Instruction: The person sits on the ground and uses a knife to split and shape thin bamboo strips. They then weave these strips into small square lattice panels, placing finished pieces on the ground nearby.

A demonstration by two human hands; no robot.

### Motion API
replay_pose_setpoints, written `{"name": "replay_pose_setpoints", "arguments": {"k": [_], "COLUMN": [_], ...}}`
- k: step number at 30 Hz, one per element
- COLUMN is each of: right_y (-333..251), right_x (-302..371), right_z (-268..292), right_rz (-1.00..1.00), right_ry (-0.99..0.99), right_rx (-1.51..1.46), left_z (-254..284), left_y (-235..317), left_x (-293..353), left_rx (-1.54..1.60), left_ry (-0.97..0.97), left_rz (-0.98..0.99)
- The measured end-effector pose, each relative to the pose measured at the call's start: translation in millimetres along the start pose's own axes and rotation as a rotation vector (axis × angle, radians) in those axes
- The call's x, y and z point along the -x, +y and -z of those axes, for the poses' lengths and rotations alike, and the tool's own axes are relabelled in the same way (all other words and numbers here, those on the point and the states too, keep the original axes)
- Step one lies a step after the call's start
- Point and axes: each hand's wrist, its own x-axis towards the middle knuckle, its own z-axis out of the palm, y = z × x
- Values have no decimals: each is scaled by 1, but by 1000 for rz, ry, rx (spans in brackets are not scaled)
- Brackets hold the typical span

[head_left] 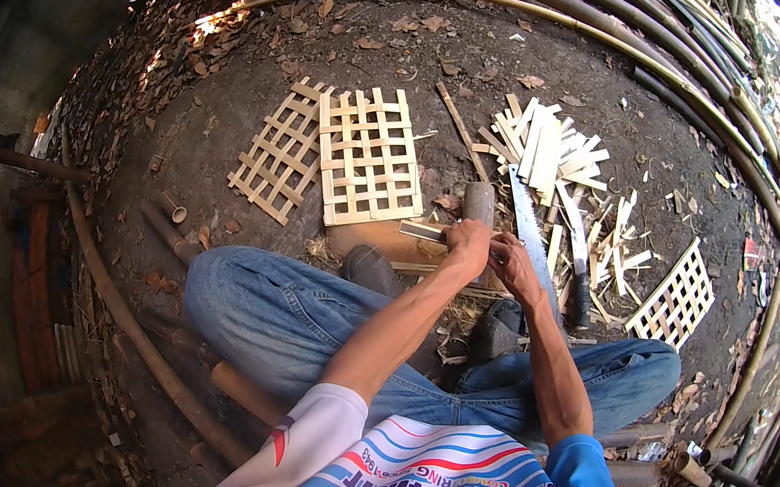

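My left hand (468,240) is closed around a flat strip (423,231), dark with a pale edge, whose end sticks out to the left. Whether it is bamboo or a blade I cannot tell. Close beside it, my right hand (514,263) has its fingers bent together; what they grip is hidden. Just beyond the hands stands a cylindrical piece of wood (479,202), with a thin stick (462,131) reaching away from it. A hand saw (530,230) lies right of the hands, and beside it a curved knife (581,296) with a dark handle.
Two woven bamboo lattices (371,158) lie beyond my left knee; another lattice (676,296) is at the right. A heap of pale bamboo slats (545,151) and loose offcuts (618,252) lies beyond the saw. Long bamboo poles (619,43) curve along the far edge.
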Motion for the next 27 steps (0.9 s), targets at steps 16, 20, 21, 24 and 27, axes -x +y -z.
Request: {"name": "replay_pose_setpoints", "arguments": {"k": [16, 20, 21, 24, 27], "right_y": [5, -6, -12, -30, -40], "right_x": [-2, -10, -12, -18, -19], "right_z": [1, -8, -9, -9, -4], "right_rz": [-435, -437, -435, -480, -574], "right_ry": [259, 277, 262, 217, 152], "right_rx": [-295, -480, -498, -617, -791], "left_z": [48, 30, 29, 34, 44], "left_y": [-34, -54, -50, -53, -50], "left_x": [-1, -6, -9, -13, -14], "left_rx": [943, 1310, 1398, 1624, 1590], "left_ry": [971, 906, 986, 883, 831], "left_rz": [193, 43, -47, -191, -194]}}
